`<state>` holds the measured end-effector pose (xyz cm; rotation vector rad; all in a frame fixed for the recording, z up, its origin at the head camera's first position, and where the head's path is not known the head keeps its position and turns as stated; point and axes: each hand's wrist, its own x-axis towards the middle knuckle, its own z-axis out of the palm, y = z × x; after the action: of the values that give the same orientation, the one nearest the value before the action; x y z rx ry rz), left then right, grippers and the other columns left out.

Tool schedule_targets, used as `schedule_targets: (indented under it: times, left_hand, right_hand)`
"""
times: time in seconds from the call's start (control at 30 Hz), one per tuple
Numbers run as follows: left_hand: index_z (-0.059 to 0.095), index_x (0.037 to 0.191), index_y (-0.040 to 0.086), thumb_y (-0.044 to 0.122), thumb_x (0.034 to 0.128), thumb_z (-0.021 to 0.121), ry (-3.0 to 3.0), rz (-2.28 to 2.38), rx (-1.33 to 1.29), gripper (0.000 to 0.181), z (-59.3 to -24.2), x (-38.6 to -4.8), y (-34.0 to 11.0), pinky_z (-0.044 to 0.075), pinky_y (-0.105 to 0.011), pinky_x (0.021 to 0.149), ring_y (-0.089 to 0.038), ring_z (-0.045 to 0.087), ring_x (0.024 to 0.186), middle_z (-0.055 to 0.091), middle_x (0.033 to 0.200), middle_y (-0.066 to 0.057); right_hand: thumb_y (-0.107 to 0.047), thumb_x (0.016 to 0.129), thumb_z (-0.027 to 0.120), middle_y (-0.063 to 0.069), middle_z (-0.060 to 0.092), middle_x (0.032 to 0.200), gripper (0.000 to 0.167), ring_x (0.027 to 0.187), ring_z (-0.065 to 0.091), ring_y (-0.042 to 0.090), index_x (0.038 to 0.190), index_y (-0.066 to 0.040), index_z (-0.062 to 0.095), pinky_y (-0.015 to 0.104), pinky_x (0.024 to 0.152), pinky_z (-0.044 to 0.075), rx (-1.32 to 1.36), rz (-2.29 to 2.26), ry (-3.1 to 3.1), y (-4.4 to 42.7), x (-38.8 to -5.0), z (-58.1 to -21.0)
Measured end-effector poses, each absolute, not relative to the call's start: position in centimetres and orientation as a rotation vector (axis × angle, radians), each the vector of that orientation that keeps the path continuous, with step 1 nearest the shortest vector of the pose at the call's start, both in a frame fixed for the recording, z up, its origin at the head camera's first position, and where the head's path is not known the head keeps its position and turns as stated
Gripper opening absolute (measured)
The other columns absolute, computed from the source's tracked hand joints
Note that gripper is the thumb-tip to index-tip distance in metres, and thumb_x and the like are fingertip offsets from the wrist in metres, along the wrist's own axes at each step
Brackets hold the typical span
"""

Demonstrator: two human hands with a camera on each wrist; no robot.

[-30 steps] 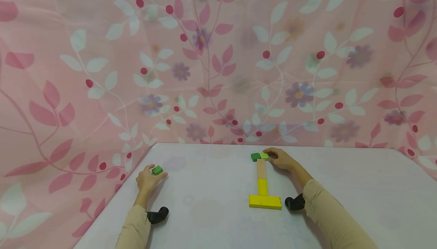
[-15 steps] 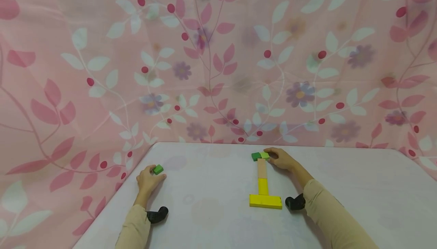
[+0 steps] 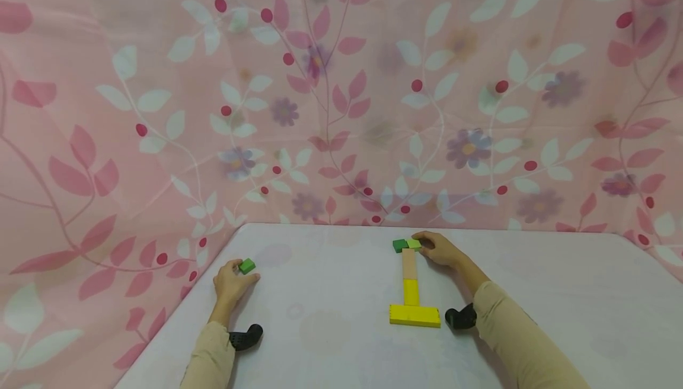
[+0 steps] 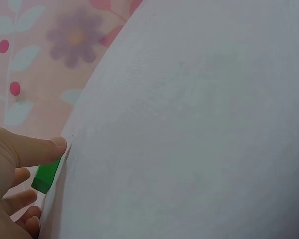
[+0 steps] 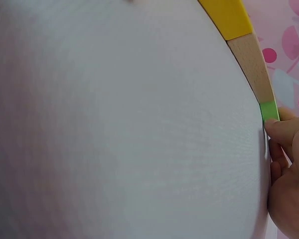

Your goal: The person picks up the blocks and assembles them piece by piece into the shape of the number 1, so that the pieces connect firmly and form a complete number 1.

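Note:
At the left of the table, a small green block (image 3: 247, 265) lies between the spread thumb and fingers of my left hand (image 3: 230, 283). A gap shows between thumb and block in the head view; the fingertips are close to its far side. The left wrist view shows the green block (image 4: 46, 175) partly hidden by the thumb. My right hand (image 3: 439, 249) pinches a light green block (image 3: 413, 244) between thumb and forefinger. A dark green block (image 3: 399, 246) sits against its left side. Below them a plain wooden block (image 3: 409, 264) and a yellow block (image 3: 411, 292) form a stem.
A wide yellow block (image 3: 414, 315) lies crosswise at the near end of the stem. Black wrist cameras (image 3: 248, 337) jut inward from both forearms. The white table (image 3: 331, 282) ends at the back against a pink floral cloth (image 3: 341, 110).
My left thumb has drawn slightly inward toward the green block. The right hand and the row of blocks stay where they were.

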<state>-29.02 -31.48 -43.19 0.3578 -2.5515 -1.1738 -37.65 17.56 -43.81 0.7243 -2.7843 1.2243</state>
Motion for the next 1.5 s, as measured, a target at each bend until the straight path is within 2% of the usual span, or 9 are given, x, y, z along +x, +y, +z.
schedule_targets:
  times: [0.23,0.47,0.67,0.9,1.1,1.3,1.5]
  left_hand:
    - [0.041,0.130,-0.011,0.016,0.0770,0.070,-2.568,-1.151,0.347,0.066,-43.0,-29.1,-31.5,0.024,-0.057,0.097,-0.052,0.027,0.118,0.038,0.132,-0.034]
    - [0.043,0.129,-0.012,0.018,0.0790,0.067,-2.612,-1.000,0.337,0.063,-43.1,-30.0,-31.5,0.028,-0.055,0.094,-0.050,0.036,0.110,0.045,0.127,-0.035]
    - [0.049,0.123,-0.014,0.016,0.0806,0.066,-2.604,-0.962,0.314,0.055,-43.2,-30.3,-31.6,0.029,-0.054,0.092,-0.049,0.040,0.107,0.050,0.123,-0.034]
    - [0.058,0.112,-0.015,0.012,0.0794,0.066,-2.553,-0.913,0.277,0.043,-43.4,-30.5,-31.8,0.034,-0.053,0.090,-0.046,0.052,0.101,0.058,0.111,-0.033]
    - [0.060,0.106,-0.016,0.009,0.0775,0.068,-2.512,-0.924,0.271,0.039,-43.5,-30.6,-31.3,0.039,-0.050,0.083,-0.043,0.055,0.094,0.061,0.104,-0.033]
    - [0.063,0.102,-0.015,0.007,0.0746,0.070,-2.465,-0.958,0.203,0.036,-43.5,-31.0,-30.2,0.043,-0.041,0.075,-0.037,0.057,0.085,0.064,0.094,-0.029]
    - [0.065,0.102,-0.013,0.006,0.0740,0.071,-2.476,-1.000,0.158,0.034,-43.4,-31.5,-28.7,0.044,-0.037,0.072,-0.034,0.059,0.083,0.066,0.093,-0.027]
  right_hand:
    - [0.004,0.089,0.051,0.029,0.048,0.131,0.040,0.123,0.042,0.043,0.129,0.010,0.048,0.055,0.105,0.028,0.746,1.204,-2.774,17.6,-37.7,-43.9]
    - [0.004,0.088,0.052,0.029,0.048,0.132,0.043,0.124,0.042,0.044,0.130,0.010,0.046,0.055,0.105,0.028,0.748,1.183,-2.772,17.7,-37.8,-44.0]
    - [0.004,0.088,0.052,0.028,0.048,0.132,0.043,0.123,0.042,0.043,0.131,0.010,0.046,0.055,0.105,0.028,0.723,1.188,-2.777,17.6,-37.7,-43.9]
    - [0.005,0.087,0.052,0.028,0.049,0.131,0.044,0.122,0.043,0.042,0.130,0.009,0.047,0.054,0.105,0.028,0.703,1.176,-2.783,17.5,-37.5,-43.7]
    - [0.004,0.087,0.052,0.027,0.049,0.131,0.043,0.122,0.043,0.042,0.130,0.009,0.047,0.054,0.105,0.028,0.710,1.178,-2.776,17.6,-37.6,-43.9]
    - [0.005,0.087,0.052,0.028,0.049,0.131,0.043,0.122,0.043,0.042,0.130,0.009,0.048,0.055,0.105,0.028,0.712,1.188,-2.770,17.7,-37.6,-44.0]
    - [0.004,0.088,0.053,0.027,0.048,0.132,0.043,0.122,0.043,0.042,0.131,0.009,0.047,0.054,0.105,0.029,0.704,1.210,-2.774,17.5,-37.6,-43.9]
